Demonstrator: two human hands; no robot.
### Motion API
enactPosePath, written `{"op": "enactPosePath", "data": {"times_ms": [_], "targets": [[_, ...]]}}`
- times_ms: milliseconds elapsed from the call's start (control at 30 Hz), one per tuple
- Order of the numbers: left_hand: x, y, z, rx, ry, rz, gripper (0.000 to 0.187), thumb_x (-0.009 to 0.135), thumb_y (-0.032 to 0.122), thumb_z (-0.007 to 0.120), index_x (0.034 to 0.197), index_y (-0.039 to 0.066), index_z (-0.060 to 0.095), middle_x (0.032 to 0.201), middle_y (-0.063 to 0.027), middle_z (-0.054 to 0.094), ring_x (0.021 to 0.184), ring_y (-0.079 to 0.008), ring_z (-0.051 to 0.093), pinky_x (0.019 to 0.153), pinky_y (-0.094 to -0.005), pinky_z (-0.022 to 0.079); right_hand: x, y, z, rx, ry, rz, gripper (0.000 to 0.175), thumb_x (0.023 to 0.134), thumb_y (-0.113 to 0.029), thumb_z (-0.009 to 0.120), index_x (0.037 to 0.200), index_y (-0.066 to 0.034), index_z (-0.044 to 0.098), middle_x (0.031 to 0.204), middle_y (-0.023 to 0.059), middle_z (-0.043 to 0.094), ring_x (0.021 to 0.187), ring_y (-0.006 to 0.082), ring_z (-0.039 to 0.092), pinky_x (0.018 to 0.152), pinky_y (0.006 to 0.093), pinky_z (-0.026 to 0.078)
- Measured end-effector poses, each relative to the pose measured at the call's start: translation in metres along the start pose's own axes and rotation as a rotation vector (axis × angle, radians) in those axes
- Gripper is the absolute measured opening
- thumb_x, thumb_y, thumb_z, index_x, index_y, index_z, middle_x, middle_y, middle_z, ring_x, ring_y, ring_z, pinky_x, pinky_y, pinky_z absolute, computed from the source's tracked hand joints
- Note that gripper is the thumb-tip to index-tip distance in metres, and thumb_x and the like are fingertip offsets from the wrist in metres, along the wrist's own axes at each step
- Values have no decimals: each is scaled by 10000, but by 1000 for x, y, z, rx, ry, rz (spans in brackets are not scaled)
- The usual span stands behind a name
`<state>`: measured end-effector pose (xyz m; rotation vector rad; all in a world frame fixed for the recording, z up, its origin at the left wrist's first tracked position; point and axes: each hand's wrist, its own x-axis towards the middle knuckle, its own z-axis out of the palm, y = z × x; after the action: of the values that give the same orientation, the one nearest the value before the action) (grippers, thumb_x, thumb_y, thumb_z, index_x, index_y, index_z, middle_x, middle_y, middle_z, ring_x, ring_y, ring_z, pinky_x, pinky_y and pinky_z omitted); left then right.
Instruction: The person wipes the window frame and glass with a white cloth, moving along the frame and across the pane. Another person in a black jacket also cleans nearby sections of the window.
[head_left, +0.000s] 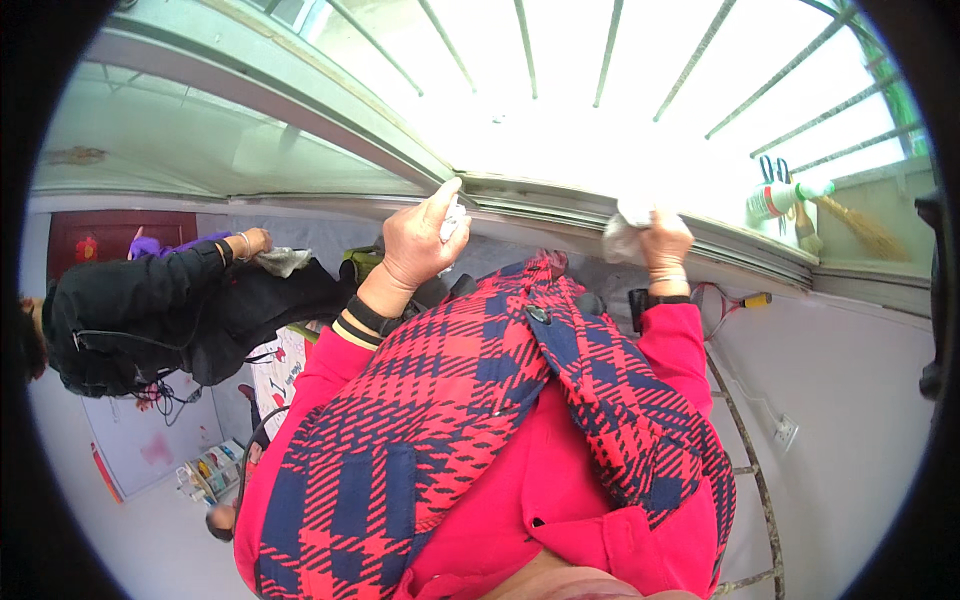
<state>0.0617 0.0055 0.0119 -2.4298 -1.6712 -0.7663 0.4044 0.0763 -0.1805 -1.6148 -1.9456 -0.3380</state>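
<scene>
My left hand is raised by the edge of the sliding window frame, its fingers curled around a crumpled white wad, perhaps tissue or cloth. Over the window track, my right hand grips a pale cloth that hangs against the sill. Part of that cloth is lost in the glare from outside. Behind the sliding frame, the window glass fills the left side.
Metal bars stand outside the window. To the right sit a spray bottle, scissors, a brush and a straw whisk broom. A ladder leans below. At left, a person in a black jacket holds a grey cloth.
</scene>
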Motion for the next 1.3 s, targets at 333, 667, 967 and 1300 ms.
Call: {"op": "enactPosePath", "data": {"times_ms": [333,667,967,1300], "targets": [[-13,4,12,-47,-60,38,319,724,202,660,1021,87,632,782,-74,652,604,-238,623,541,-323,495,-33,70,-56,1232,147,1351,354,829,-187,642,1129,-24,547,1033,114,608,929,264,597,765,414,516],[-28,4,14,-103,-137,1,219,732,197,654,927,98,644,778,-44,648,601,-227,622,527,-319,490,3,50,-39,1406,-158,1173,327,837,-211,615,1071,10,559,989,97,577,871,193,579,675,376,545],[-28,4,17,-111,-143,8,204,722,198,659,902,105,637,781,-36,640,598,-223,617,530,-321,486,29,36,-47,1163,-366,993,319,815,-208,648,985,59,612,858,100,631,711,162,621,513,281,537],[-25,5,26,-126,-149,65,197,715,193,663,885,95,648,791,-43,645,607,-211,626,526,-307,488,51,-24,-31,565,-438,161,277,813,-239,641,837,37,647,702,58,623,584,136,572,493,318,466]]}}
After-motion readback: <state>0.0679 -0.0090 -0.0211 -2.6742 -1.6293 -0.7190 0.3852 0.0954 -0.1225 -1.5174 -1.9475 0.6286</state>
